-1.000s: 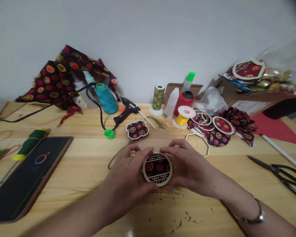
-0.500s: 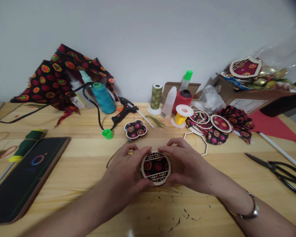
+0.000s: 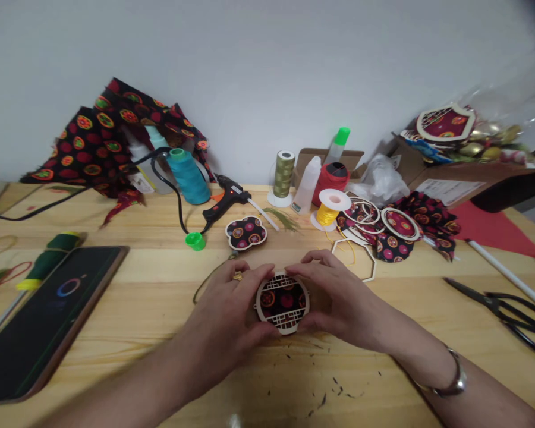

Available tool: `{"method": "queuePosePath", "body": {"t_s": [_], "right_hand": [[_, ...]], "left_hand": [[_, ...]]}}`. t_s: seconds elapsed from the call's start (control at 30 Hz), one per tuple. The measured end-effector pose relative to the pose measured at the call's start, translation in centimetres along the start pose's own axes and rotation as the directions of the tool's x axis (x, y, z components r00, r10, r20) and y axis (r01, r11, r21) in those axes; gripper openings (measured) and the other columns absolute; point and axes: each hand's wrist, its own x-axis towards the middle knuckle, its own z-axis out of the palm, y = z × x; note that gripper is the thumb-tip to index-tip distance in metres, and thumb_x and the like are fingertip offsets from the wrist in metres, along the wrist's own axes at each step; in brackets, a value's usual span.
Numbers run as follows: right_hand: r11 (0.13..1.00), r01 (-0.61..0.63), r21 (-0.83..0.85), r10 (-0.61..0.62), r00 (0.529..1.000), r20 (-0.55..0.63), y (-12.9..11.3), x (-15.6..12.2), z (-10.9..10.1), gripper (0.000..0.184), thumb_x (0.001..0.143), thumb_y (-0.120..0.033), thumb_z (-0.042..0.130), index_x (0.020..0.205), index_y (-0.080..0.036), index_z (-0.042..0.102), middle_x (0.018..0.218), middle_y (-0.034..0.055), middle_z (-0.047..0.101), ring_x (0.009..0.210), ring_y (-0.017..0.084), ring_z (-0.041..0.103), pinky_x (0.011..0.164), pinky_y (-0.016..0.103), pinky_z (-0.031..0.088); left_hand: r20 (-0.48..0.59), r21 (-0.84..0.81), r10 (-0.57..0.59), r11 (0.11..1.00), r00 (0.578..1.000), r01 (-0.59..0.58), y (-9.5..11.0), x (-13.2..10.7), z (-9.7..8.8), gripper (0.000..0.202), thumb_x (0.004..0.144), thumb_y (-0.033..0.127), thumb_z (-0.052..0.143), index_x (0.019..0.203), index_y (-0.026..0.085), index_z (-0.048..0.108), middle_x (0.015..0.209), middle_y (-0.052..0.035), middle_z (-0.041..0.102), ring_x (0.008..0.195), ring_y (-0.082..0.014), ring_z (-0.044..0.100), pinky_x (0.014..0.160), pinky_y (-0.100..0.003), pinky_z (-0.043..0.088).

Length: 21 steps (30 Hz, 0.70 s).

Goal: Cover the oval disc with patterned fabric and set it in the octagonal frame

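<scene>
Between my two hands is a round wooden lattice frame point(image 3: 282, 302) backed with dark patterned fabric. My left hand point(image 3: 232, 303) grips its left side, fingers at the top rim and thumb low on the edge. On the opposite side my right hand point(image 3: 339, 297) holds it the same way, with the thumb at the lower right rim. Small loops stick out at the frame's sides. Just beyond my hands lies a flower-shaped piece point(image 3: 246, 232) with similar fabric and a pale rim. An octagonal wooden frame point(image 3: 369, 268) is partly behind my right hand.
A black glue gun point(image 3: 227, 199) with its cord lies at the back. Scissors point(image 3: 503, 309) rest at the right, a phone point(image 3: 49, 321) at the left. Thread spools, bottles, fabric point(image 3: 102, 131) and an open cardboard box point(image 3: 446, 181) line the wall. Dark scraps litter the table point(image 3: 232, 380).
Both hands keep the same hold on the round frame. The whole view has shifted very slightly; nothing else has visibly moved.
</scene>
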Motion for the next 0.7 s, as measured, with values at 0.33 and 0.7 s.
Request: {"method": "queuePosePath", "body": {"t_s": [0.33,0.7], "right_hand": [[0.999,0.036,-0.034,-0.036,0.999,0.003,-0.14,0.17,-0.14,0.059,0.075,-0.027,0.078,0.128,-0.025,0.052,0.115,0.0062,0.062,0.113,0.023,0.045,0.097,0.038,0.041],[0.999,-0.002,-0.037,0.002,1.000,0.012,-0.17,0.16,-0.03,0.057,0.076,-0.029,0.076,0.128,-0.023,0.053,0.118,0.0094,0.061,0.116,0.027,0.044,0.097,0.044,0.041]], "left_hand": [[0.028,-0.017,-0.003,1.000,1.000,0.003,-0.05,0.28,-0.02,0.068,0.070,0.033,0.079,0.129,0.021,0.048,0.124,-0.0075,0.063,0.119,-0.0300,0.044,0.098,-0.047,0.044],[0.030,-0.032,-0.012,0.999,0.999,0.013,0.14,0.18,-0.16,0.065,0.070,0.032,0.077,0.128,0.024,0.048,0.124,-0.0059,0.064,0.120,-0.0313,0.046,0.099,-0.048,0.043]]}}
